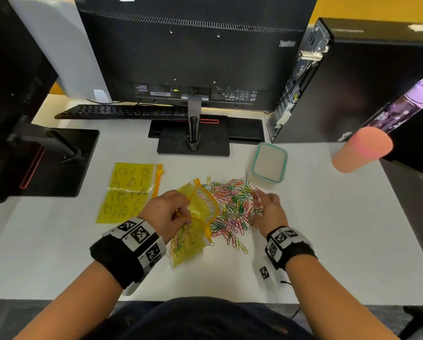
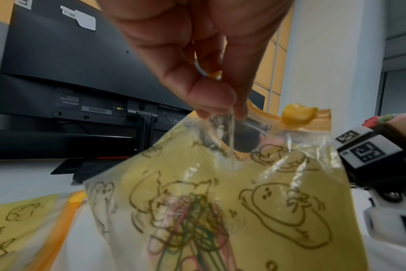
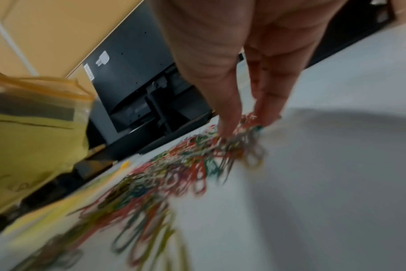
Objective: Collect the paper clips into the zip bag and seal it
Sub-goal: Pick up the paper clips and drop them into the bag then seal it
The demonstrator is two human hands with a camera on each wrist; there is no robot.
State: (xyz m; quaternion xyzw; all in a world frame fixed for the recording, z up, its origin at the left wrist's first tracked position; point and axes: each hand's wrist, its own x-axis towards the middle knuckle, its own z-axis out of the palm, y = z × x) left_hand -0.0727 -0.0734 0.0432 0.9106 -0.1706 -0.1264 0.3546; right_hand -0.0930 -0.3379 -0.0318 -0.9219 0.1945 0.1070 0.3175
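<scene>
White desk, seated person, both wrists banded with marker tags. Left hand: thumb and fingers pinched the near lip of a yellow zip bag printed with cartoon outlines, holding its orange-edged mouth open toward the clip pile; the bag's lower end rested on the desk, and the left wrist view showed a tangle of coloured clips already lying inside it, with the yellow slider at one end of the zip track. Right hand: fingers pointed down into the right side of a loose heap of coloured paper clips, fingertips closing on a small bunch of them; the view was blurred, so the firmness of the hold could not be told. The heap lay on the desk just right of the bag's mouth, touching it. A second yellow zip bag lay flat and shut to the left. A clear rectangular container with teal rim stood just behind the heap. Behind: a ThinkVision monitor seen from the back, a black keyboard, a black computer tower at right, an orange cup.
</scene>
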